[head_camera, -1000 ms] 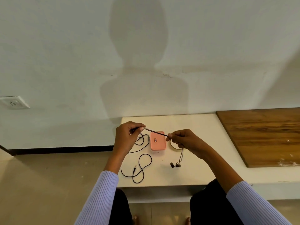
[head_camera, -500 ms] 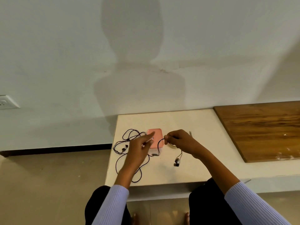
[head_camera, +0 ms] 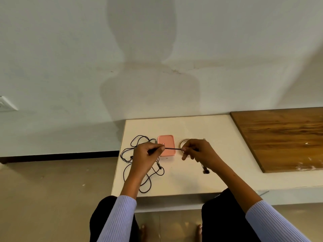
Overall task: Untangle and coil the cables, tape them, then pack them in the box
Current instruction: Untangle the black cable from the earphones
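Observation:
A thin black earphone cable point(head_camera: 172, 148) runs taut between my two hands above the white table point(head_camera: 192, 179). My left hand point(head_camera: 148, 154) pinches its left end and my right hand point(head_camera: 197, 151) pinches the right end. The earbuds point(head_camera: 205, 171) hang below my right hand. Loose loops of black cable point(head_camera: 139, 142) lie tangled on the table at the left, partly hidden by my left hand. A closed pink box point(head_camera: 166, 145) lies behind the taut cable. A tape roll point(head_camera: 182, 142) peeks out behind my right hand.
A wooden board point(head_camera: 283, 137) covers the table's right part. The table's left edge drops to the floor just beside the tangled cable. A white wall rises behind, with a socket point(head_camera: 5, 103) at the far left. My knees are under the front edge.
My left hand, which had reached toward the pink box with the cable slack, has pulled back left. The cable is stretched tight between both hands again.

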{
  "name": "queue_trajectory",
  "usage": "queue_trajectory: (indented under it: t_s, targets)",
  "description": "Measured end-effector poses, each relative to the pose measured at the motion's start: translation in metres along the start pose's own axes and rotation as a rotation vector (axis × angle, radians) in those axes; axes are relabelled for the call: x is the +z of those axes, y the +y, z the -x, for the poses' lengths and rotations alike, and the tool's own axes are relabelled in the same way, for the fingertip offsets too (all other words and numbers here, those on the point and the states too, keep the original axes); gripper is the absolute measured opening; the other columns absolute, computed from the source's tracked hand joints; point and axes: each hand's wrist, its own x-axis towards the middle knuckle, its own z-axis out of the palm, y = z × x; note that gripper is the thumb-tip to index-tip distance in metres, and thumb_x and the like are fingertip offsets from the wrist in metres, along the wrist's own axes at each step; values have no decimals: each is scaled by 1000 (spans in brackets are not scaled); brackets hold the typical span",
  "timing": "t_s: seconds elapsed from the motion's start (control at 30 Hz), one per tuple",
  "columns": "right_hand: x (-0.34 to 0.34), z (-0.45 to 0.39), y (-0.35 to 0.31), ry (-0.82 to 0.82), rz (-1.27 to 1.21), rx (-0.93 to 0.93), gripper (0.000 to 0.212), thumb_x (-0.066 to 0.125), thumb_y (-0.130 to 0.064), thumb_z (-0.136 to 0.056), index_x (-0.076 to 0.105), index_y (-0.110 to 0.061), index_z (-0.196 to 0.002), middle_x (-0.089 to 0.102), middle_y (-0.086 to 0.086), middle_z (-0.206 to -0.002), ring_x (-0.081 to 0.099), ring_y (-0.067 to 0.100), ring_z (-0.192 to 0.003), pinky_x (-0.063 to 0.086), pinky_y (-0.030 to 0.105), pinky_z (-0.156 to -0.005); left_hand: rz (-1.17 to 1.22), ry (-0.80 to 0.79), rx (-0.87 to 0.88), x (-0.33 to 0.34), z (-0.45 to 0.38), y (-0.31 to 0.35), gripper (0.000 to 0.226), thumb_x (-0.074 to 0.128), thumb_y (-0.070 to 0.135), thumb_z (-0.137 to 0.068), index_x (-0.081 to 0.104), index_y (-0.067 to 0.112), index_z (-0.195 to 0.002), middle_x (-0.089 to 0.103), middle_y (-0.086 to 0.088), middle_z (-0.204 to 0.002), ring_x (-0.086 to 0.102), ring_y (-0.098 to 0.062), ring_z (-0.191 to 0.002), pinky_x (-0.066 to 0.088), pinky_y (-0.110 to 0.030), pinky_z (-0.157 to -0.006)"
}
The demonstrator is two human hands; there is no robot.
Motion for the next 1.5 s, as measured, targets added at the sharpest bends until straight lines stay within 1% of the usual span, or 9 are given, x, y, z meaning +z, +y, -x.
queue_trajectory:
  t_s: [0.2, 0.33, 0.43, 0.63, 0.97, 1.03, 1.17, 1.3, 1.5]
  targets:
    - [7, 2, 2, 56, -100, 7, 17, 59, -16, -91, 68, -1, -89, 74, 2, -83, 71, 10, -72, 57, 27, -66, -64, 29, -12, 0, -2, 8, 6, 70, 15, -83, 73, 10, -84, 70, -2, -76, 64, -11, -72, 48, -12, -64]
    - [7, -3, 3, 104, -41, -41, 17, 66, -24, -85, 74, -10, -89, 74, 3, -87, 70, 18, -82, 57, 35, -77, -91, 8, -36, -2, -4, 13, 3, 70, 13, -82, 72, 11, -81, 67, -1, -71, 59, -9, -64, 43, -9, -58]
    - [15, -4, -5, 56, -35, -126, 21, 70, -23, -82, 73, -12, -100, 73, -2, -96, 68, 7, -88, 55, 22, -81, -157, -54, -21, 2, -5, 19, 4, 71, 14, -81, 71, 11, -81, 63, 4, -67, 54, -4, -60, 40, -8, -56]
    - [29, -10, -14, -10, -25, -159, 13, 70, -17, -82, 72, -11, -94, 70, -7, -79, 67, 1, -75, 52, 14, -73, -234, -90, 18, -1, -9, 30, 4, 71, 13, -81, 71, 9, -78, 59, 7, -65, 52, -2, -58, 39, -6, -54]
    - [1, 4, 20, -9, -144, 133, 11, 68, -19, -84, 69, -9, -82, 67, 4, -75, 60, 4, -65, 47, 16, -59, -245, 71, -12, -23, -11, 16, 5, 71, 13, -82, 71, 8, -80, 64, 5, -71, 56, -2, -66, 40, -3, -58]
    - [-6, 7, 33, 17, -181, 210, 10, 69, -21, -83, 71, -11, -83, 69, 6, -79, 64, 13, -68, 50, 25, -65, -251, 102, -30, -28, -11, 10, 4, 70, 13, -82, 71, 11, -78, 62, 9, -68, 57, -2, -65, 40, -5, -57]
    - [-11, 9, 47, 88, -172, 259, 6, 69, -13, -84, 73, -13, -79, 68, 2, -73, 59, 11, -67, 51, 19, -66, -231, 145, -72, -35, -9, -1, 5, 69, 13, -83, 69, 13, -77, 63, 7, -67, 58, -8, -63, 41, -13, -58]
    - [-4, 9, 51, 180, -210, 319, 3, 71, -8, -81, 72, -8, -78, 67, 6, -73, 63, 15, -65, 54, 18, -62, -208, 138, -97, -28, -4, -7, 4, 68, 13, -84, 69, 12, -81, 64, 7, -72, 59, -2, -70, 41, -8, -61]
    - [18, 8, 58, 367, -142, 319, 9, 72, -11, -81, 72, -3, -85, 67, 4, -71, 63, 14, -63, 53, 13, -57, -174, -43, -98, 10, 0, -16, 16, 61, 11, -89, 72, 10, -100, 72, -2, -91, 64, -7, -81, 43, -5, -65]
